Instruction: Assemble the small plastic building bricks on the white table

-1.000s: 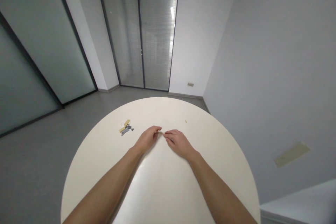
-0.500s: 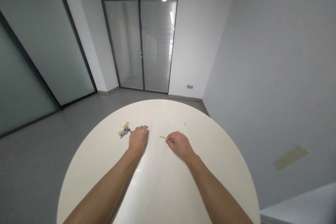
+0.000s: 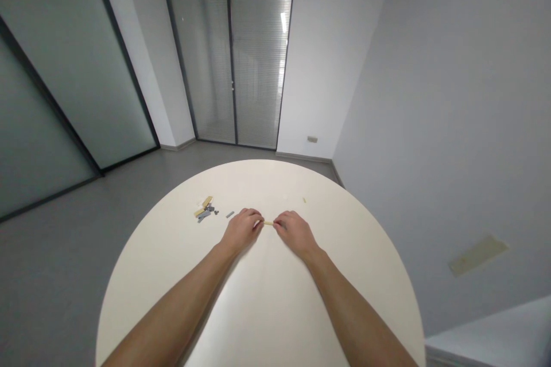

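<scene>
The worktop [image 3: 275,304] is off-white, with a smooth surface and a rounded far edge. A cluster of small pieces [image 3: 204,214], yellow and gray, lies on the left side. One gray strip [image 3: 230,214] lies flat to its right, apart. A small yellow piece [image 3: 304,200] lies alone, far right of the cluster.

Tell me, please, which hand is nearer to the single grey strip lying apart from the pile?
Left. The left hand is just right of the grey strip; the right hand is farther right, beyond the yellow piece.
</scene>
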Demonstrator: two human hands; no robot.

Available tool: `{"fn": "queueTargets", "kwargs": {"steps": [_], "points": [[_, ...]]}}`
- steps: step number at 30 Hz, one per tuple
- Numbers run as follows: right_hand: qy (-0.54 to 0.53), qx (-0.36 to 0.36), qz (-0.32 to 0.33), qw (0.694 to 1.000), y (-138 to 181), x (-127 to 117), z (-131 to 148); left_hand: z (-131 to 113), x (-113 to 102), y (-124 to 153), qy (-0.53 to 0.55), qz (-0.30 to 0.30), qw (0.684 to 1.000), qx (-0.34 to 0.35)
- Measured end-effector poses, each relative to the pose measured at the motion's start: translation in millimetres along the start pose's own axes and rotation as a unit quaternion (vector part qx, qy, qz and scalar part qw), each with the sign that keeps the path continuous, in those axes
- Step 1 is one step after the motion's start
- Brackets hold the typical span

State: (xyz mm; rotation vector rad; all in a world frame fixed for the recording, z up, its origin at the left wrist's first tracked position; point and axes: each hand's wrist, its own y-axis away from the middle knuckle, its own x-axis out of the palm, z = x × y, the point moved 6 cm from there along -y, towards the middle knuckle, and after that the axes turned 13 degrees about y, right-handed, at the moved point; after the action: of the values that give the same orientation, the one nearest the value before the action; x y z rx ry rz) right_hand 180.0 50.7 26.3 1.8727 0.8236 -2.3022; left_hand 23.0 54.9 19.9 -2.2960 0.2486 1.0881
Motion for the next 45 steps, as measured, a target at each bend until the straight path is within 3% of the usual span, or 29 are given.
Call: {"fn": "queueTargets", "kwargs": {"steps": [22,34,45], "points": [[-0.042,0.024,-0.007,0.999,1.0,2.5,-5.1,-0.5,-5.5,-0.4,0.002,0.01,0.999,-0.052],[-0.067,0.017,-0.052,0.996,0.9,-1.0,-5.5,-1.3,-7.9,0.4,0.017,-0.025,0.999,-0.01],[-0.076,-0.01,-0.074,0.994,1.2,-3.7,-4.6,-3.3,-4.4,1.4,0.012,-0.013,1.0,0.02]]}}
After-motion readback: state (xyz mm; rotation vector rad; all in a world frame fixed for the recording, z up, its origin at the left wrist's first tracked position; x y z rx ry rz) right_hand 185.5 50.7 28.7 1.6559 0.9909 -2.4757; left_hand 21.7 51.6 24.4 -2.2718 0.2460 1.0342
